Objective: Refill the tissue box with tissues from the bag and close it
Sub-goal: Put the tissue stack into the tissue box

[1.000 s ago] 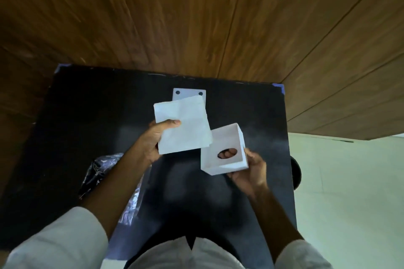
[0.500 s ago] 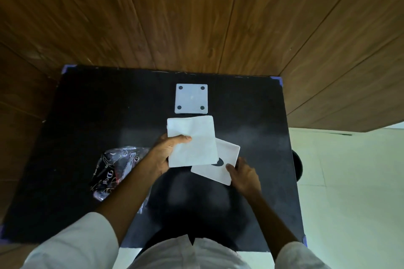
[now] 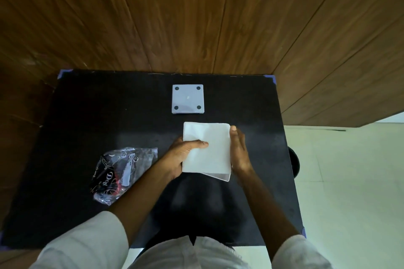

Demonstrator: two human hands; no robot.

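A second ago I had the tissue box (image 3: 220, 176) tilted up in my right hand (image 3: 238, 153), its oval slot facing me, and the tissue stack (image 3: 206, 147) held apart from it in my left hand (image 3: 181, 155). Now the box is down on the counter (image 3: 109, 116) between my hands and the stack sits directly over it, hiding all but a thin white corner at the near right edge. I judge that the loading step has begun: the tissues are lined up with the box and need pressing in.

My left hand is closed on the stack, thumb across its top and fingers beneath its left edge. My right hand is open and flat, pressed against the right side of the stack and box as a guide, gripping nothing that I can see.

The stack looks like a clean, square, white pad with crisp edges and a slight soft sheen, not yet sunk inside. The lid (image 3: 188, 99), a pale square with four dark dots, lies just beyond my hands, so closing is not yet done. The crumpled bag (image 3: 122, 172) lies to the left of my left forearm.
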